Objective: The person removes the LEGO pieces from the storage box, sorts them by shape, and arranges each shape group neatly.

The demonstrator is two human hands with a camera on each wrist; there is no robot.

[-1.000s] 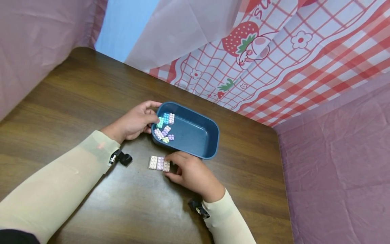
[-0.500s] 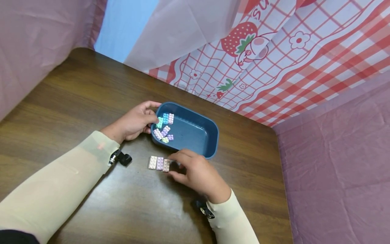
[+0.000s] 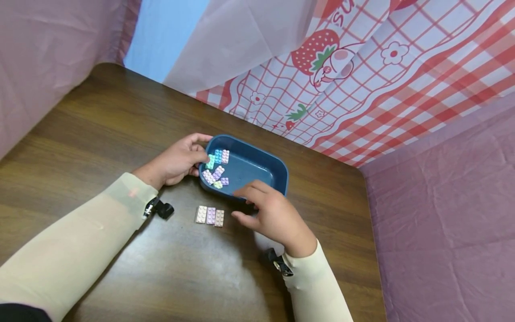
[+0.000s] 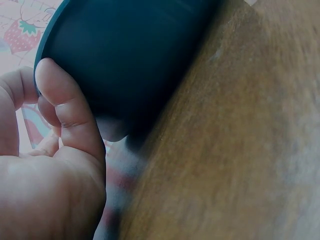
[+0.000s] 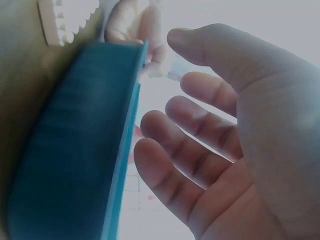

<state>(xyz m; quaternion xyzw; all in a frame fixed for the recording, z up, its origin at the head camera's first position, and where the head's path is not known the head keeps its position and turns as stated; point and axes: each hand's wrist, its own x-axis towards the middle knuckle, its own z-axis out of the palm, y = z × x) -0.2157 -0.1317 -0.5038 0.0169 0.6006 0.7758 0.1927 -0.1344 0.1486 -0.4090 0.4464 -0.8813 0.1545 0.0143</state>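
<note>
My left hand pinches the left end of a dark blue plastic container at its rim, thumb on one side and fingers on the other. Several toy building bricks lie at that end inside, among them a mint green brick, a blue brick and a yellow-green brick. In front of the container, a cream brick, a lilac brick and a tan brick stand side by side on the table. My right hand, holding nothing, hovers by the near rim with its fingers loosely bent and spread.
The brown wooden table runs back to a strawberry-patterned checked cloth. Pink cloth hangs along the right side, and more pink cloth on the left. Each wrist carries a small black camera mount.
My right hand has let go of the tan brick and moved right and up towards the container's near rim. The tan brick stays in the row; my left hand keeps its hold.
</note>
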